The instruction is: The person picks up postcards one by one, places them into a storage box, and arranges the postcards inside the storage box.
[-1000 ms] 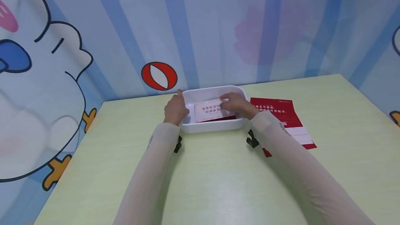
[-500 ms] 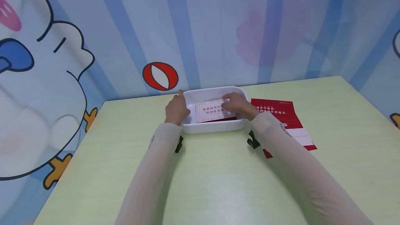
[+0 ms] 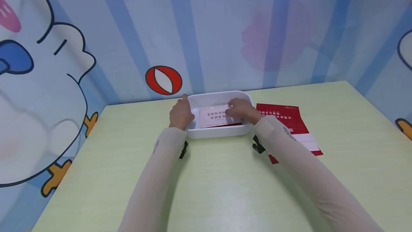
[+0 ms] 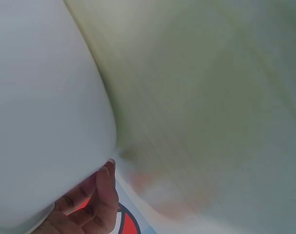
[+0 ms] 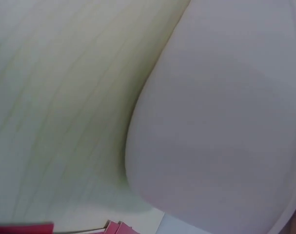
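Note:
At the back of the table, a white plastic tray (image 3: 222,131) holds a pale printed card (image 3: 214,117), with a dark red piece showing along the card's lower edge. My left hand (image 3: 181,114) grips the tray's left end. In the left wrist view its fingers (image 4: 106,187) curl against the outside wall under the rim. Reaching over the right end, my right hand (image 3: 242,109) holds the card's right part, thumb and finger over it and covering that edge. The right wrist view shows mostly the tray's outer wall (image 5: 211,117); the fingertips are hidden there.
Right of the tray lies a red printed sheet (image 3: 284,117) with a white strip, partly under the right sleeve (image 3: 283,142). A printed cartoon backdrop (image 3: 222,38) stands right behind the table's back edge. Both wrists carry dark camera mounts.
Hands, tray and card keep nearly the same places. The head view shifts slightly.

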Motion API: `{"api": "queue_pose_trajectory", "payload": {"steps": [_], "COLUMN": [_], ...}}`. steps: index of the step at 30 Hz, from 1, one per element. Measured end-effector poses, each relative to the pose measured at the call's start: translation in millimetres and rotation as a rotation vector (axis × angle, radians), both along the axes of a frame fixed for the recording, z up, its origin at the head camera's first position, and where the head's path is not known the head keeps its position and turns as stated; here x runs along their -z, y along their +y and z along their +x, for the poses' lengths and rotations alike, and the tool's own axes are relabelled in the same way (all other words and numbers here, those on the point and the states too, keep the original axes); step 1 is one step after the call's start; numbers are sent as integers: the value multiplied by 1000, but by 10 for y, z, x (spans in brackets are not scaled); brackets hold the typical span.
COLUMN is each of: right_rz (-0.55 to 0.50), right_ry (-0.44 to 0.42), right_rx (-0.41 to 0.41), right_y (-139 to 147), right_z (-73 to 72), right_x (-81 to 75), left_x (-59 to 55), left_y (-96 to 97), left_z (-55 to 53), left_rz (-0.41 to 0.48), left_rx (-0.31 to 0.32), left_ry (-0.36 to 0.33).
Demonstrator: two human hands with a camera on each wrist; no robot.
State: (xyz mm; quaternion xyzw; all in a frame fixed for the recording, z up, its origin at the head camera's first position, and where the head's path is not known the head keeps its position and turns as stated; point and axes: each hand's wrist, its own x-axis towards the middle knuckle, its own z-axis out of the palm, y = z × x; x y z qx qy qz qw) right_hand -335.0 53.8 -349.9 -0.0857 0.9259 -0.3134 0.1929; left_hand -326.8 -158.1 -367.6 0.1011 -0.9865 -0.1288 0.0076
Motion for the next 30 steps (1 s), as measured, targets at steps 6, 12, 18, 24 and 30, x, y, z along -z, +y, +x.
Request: {"api": "queue_pose_trajectory", "payload": {"steps": [6, 12, 18, 24, 30], "right_rz": [26, 42, 44, 48, 44], "right_ry": [-12, 7, 6, -9, -7], "right_rx": [-5, -20, 1, 3, 16], "right_y": [7, 25, 21, 26, 42], "right_z": [11, 21, 1, -55, -65], "right_x": [-18, -25, -8, 28, 9], "left_x": [14, 25, 8, 28, 42], "left_y": [21, 46, 56, 76, 84], "left_z": [-34, -60, -84, -109, -157], "left_rz": [-1, 1, -10, -24, -38], "left_rx": [2, -2, -7, -15, 3], "left_ry": [-17, -20, -28, -46, -35]}}
